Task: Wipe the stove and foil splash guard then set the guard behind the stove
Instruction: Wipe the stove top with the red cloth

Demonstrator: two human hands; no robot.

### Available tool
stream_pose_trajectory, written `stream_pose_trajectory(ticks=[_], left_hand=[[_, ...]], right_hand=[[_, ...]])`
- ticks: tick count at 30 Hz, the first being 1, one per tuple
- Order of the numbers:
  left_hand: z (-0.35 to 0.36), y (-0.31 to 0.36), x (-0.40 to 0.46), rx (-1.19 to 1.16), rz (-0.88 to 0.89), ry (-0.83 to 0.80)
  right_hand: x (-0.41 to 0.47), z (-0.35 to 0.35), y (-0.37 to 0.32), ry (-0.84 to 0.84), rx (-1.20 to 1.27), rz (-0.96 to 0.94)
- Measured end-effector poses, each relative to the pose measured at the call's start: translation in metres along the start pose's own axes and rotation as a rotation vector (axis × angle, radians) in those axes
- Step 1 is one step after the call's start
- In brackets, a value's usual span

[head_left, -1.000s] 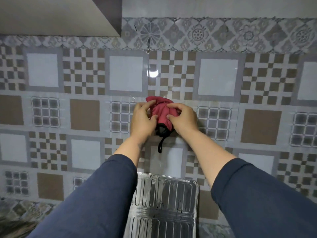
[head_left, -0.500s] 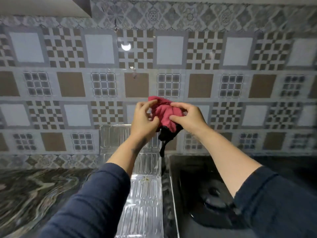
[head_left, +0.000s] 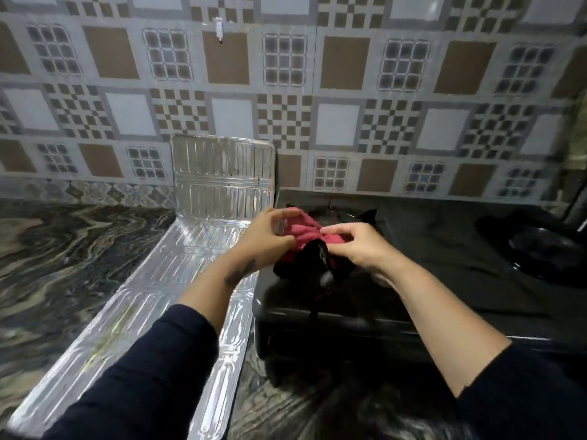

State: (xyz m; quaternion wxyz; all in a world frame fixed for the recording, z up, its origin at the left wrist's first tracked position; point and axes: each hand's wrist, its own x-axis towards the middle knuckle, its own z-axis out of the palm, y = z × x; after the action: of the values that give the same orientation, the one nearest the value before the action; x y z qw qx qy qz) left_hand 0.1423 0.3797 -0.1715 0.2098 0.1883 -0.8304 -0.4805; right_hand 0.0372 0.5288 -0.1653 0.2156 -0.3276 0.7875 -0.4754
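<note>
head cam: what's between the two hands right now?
In the head view, a bunched red cloth with black trim sits between the left hand and right hand, both pinching it above the black stove.

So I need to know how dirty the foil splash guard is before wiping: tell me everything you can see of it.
The foil splash guard is a shiny, ribbed silver sheet, bent. Its long part lies flat on the marbled counter, left of the black stove; its far panel stands up against the tiled wall. Small dark specks dot the upright panel. The left forearm crosses over it; neither hand holds it.
</note>
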Motion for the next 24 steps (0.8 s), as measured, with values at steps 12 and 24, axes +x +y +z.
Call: stream_pose_trajectory(ticks=[12, 24], left_hand=[[-0.013, -0.026, -0.031, 0.553, -0.064, -0.16], [-0.027, -0.041, -0.032, 0.619, 0.141, -0.203]], right_hand=[[-0.031, 0.022, 0.022, 0.045, -0.663, -0.295], [-0.032, 0.108, 0.03, 0.005, -0.887, -0.337]])
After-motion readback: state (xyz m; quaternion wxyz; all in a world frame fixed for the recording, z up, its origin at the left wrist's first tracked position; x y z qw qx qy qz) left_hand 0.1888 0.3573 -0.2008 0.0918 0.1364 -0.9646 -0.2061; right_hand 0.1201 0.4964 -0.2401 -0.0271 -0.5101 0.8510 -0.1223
